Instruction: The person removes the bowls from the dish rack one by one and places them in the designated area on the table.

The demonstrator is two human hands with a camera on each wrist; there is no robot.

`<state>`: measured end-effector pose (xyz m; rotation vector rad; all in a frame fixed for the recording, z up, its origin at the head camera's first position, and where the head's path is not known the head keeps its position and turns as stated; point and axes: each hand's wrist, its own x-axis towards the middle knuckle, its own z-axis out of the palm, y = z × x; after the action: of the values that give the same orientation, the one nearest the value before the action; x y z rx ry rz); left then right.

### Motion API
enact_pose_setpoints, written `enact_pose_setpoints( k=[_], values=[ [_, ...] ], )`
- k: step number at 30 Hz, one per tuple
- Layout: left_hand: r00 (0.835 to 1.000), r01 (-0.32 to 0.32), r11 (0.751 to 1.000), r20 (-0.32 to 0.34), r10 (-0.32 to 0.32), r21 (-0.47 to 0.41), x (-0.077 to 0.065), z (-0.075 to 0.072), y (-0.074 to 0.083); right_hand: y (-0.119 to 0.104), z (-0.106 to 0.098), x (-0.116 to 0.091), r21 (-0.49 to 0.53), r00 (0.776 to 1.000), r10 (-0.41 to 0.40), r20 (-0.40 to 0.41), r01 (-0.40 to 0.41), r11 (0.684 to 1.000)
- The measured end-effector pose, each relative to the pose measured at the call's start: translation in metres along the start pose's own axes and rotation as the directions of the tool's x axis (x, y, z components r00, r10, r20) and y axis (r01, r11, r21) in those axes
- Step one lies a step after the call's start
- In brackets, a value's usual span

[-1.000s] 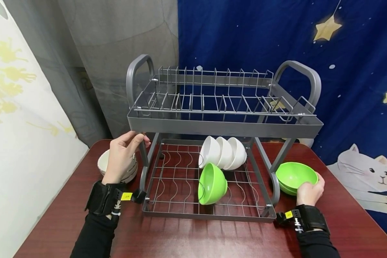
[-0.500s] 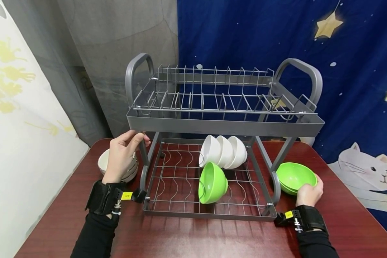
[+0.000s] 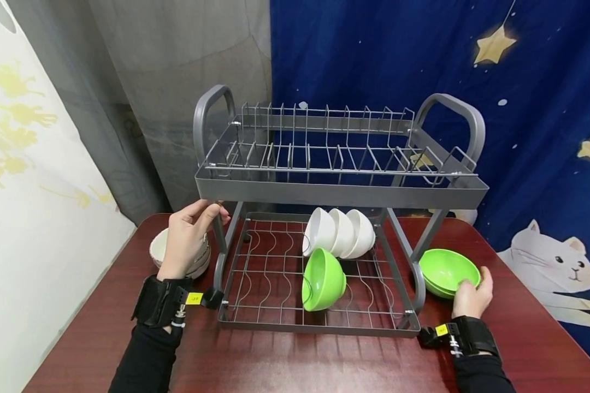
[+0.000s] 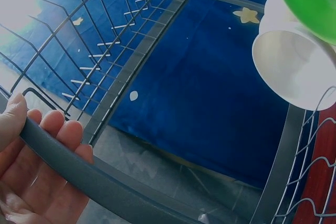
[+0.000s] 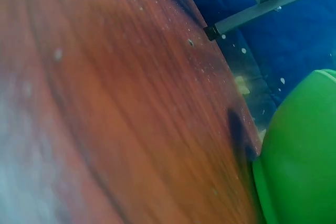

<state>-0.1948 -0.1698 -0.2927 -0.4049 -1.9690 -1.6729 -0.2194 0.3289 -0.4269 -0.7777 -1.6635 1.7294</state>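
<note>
On the left my left hand point(image 3: 187, 240) grips the grey side post of the two-tier dish rack point(image 3: 339, 192); in the left wrist view its thumb and fingers point(image 4: 71, 132) lie on opposite sides of the bar. My right hand point(image 3: 472, 297) is at the near right rim of the stacked green bowls point(image 3: 449, 270) beside the rack. Its thumb is at the rim, and a finger stands raised outside it. The right wrist view shows a green bowl's outside point(image 5: 304, 156) but no hand. A green bowl point(image 3: 323, 279) lies tilted on the lower tier, before several white bowls point(image 3: 319, 232).
Stacked cream bowls point(image 3: 159, 245) stand on the dark red table point(image 3: 295, 360) behind my left hand. The rack's upper tier point(image 3: 341, 158) carries wire dividers. A blue star-patterned curtain point(image 3: 373, 54) hangs behind, with a grey curtain point(image 3: 177, 54) at its left.
A finger of my right hand has lifted and spread from the green bowl's rim. The left hand keeps its hold on the post, and the bowls stay where they were.
</note>
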Motion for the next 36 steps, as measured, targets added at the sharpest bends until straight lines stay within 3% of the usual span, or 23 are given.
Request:
enact_pose_setpoints(
  k=[4, 6, 9, 11, 14, 17, 18, 20, 22, 24, 25, 27, 29, 32, 36],
  values=[
    [1.0, 0.003, 1.0, 0.004, -0.003, 0.015, -0.001, 0.0, 0.0, -0.022, -0.012, -0.007, 0.211, 0.999, -0.02, -0.029, 0.026, 0.977],
    [1.0, -0.002, 1.0, 0.005, 0.002, 0.022, -0.002, 0.0, 0.0, -0.039, -0.016, -0.015, 0.295, 0.992, -0.096, -0.081, 0.116, 0.949],
    [1.0, -0.011, 1.0, 0.0, 0.011, 0.027, -0.002, -0.002, 0.001, -0.069, -0.021, -0.036, 0.402, 0.962, -0.225, -0.153, 0.268, 0.875],
    [1.0, -0.015, 0.999, -0.003, 0.015, 0.03, -0.001, -0.002, 0.002, -0.089, -0.02, -0.055, 0.479, 0.929, -0.309, -0.203, 0.37, 0.797],
    [1.0, -0.016, 1.0, -0.006, 0.016, 0.023, -0.001, -0.002, 0.003, -0.113, -0.016, -0.089, 0.606, 0.876, -0.417, -0.242, 0.472, 0.641],
    [1.0, -0.014, 1.0, -0.004, 0.014, 0.016, -0.001, -0.001, 0.003, -0.124, -0.007, -0.125, 0.667, 0.777, -0.59, -0.222, 0.562, 0.49],
    [1.0, -0.013, 1.0, -0.003, 0.013, 0.015, -0.001, -0.001, 0.003, -0.126, -0.004, -0.137, 0.664, 0.737, -0.65, -0.188, 0.583, 0.469],
    [1.0, -0.011, 1.0, 0.0, 0.011, 0.013, -0.001, 0.0, 0.002, -0.125, 0.003, -0.158, 0.587, 0.64, -0.765, -0.067, 0.645, 0.489],
    [1.0, -0.009, 1.0, 0.002, 0.009, 0.009, -0.001, 0.0, 0.001, -0.123, 0.009, -0.175, 0.479, 0.537, -0.836, 0.115, 0.707, 0.52],
    [1.0, -0.007, 1.0, 0.003, 0.007, 0.005, -0.001, 0.001, 0.001, -0.12, 0.017, -0.187, 0.329, 0.451, -0.84, 0.303, 0.777, 0.536],
    [1.0, -0.008, 1.0, 0.002, 0.008, 0.003, -0.001, 0.001, 0.001, -0.119, 0.022, -0.192, 0.249, 0.423, -0.817, 0.39, 0.806, 0.536],
    [1.0, -0.009, 1.0, 0.0, 0.009, 0.003, 0.0, 0.001, 0.0, -0.115, 0.033, -0.2, 0.137, 0.399, -0.748, 0.531, 0.83, 0.541],
    [1.0, -0.01, 1.0, -0.001, 0.01, 0.003, 0.0, 0.001, 0.0, -0.111, 0.045, -0.206, 0.037, 0.395, -0.676, 0.621, 0.847, 0.53],
    [1.0, -0.009, 1.0, -0.006, 0.009, 0.006, -0.001, 0.001, 0.001, -0.105, 0.064, -0.213, -0.047, 0.396, -0.577, 0.714, 0.85, 0.525],
    [1.0, 0.005, 1.0, -0.014, -0.005, 0.01, -0.002, 0.001, 0.002, -0.096, 0.085, -0.218, -0.1, 0.391, -0.492, 0.778, 0.85, 0.517]
  ],
)
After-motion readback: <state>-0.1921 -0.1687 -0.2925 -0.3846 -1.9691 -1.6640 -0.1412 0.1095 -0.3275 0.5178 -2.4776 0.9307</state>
